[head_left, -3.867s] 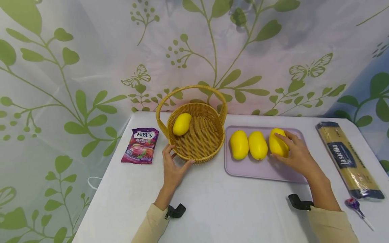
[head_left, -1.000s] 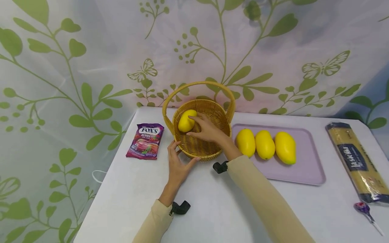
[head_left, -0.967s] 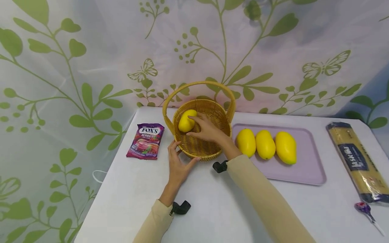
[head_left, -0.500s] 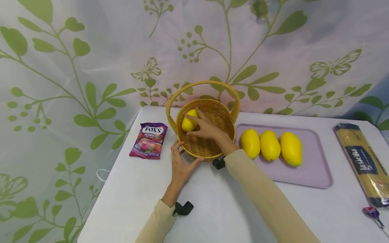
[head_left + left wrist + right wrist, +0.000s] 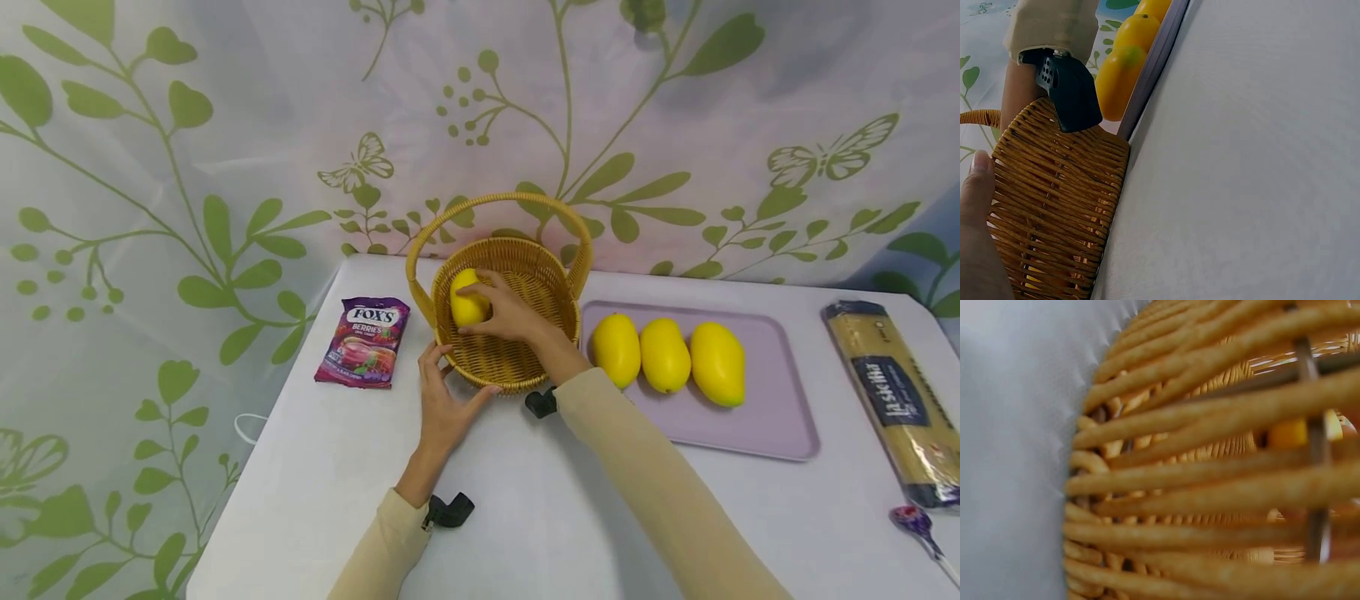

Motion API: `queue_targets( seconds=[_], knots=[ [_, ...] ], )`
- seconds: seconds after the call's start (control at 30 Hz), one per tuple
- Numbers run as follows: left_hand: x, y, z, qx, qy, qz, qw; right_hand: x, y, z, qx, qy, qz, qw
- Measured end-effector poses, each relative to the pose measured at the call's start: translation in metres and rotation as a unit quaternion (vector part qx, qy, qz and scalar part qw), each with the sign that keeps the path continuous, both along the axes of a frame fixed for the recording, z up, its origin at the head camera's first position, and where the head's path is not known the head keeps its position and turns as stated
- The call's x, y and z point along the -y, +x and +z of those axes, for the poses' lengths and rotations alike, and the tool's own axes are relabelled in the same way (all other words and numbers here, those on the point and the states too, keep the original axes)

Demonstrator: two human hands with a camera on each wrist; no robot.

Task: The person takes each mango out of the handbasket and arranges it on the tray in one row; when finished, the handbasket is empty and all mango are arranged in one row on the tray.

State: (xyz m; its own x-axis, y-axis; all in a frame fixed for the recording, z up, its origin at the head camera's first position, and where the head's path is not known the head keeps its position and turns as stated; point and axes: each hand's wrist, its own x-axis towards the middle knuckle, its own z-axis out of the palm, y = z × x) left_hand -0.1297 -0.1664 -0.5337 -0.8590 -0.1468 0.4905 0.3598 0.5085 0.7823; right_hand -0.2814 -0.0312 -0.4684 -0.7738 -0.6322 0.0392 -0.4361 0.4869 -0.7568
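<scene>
A round wicker basket with a tall arched handle stands at the back of the table. Inside it, at the left, is a yellow mango, which my right hand grips between thumb and fingers. My left hand holds the basket's front left side, fingertips at the rim and thumb along the front. The left wrist view shows that thumb against the woven wall. Through the weave in the right wrist view, a little of the yellow mango shows. Three more mangoes lie side by side on a lilac tray.
Left of the basket lies a purple candy bag. A long pasta packet is at the right, with a wrapped lollipop nearer the front. Behind the table hangs a leaf-patterned cloth. My right forearm crosses over the tray's near left corner.
My right hand has let go of the rightmost mango on the tray and moved left into the basket, onto the mango there. That mango has turned slightly. My left hand stays at the basket.
</scene>
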Motion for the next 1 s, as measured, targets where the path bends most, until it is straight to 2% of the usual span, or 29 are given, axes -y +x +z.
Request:
queue_targets(
  seconds=[0.2,0.77,1.0],
  knots=[
    [0.0001,0.0000,0.0011,0.004,-0.001,0.001,1.0000,0.0016,-0.0019,-0.0019,-0.021,0.001,0.001,0.9998],
    [0.0003,-0.0004,0.0004,0.008,-0.012,0.008,0.9999,-0.0023,-0.0016,-0.0007,-0.035,-0.002,0.000,0.9994],
    [0.0005,0.0003,-0.0002,0.003,-0.014,0.009,0.9999,-0.0047,0.0010,0.0041,-0.064,0.005,0.004,0.9979]
  ],
)
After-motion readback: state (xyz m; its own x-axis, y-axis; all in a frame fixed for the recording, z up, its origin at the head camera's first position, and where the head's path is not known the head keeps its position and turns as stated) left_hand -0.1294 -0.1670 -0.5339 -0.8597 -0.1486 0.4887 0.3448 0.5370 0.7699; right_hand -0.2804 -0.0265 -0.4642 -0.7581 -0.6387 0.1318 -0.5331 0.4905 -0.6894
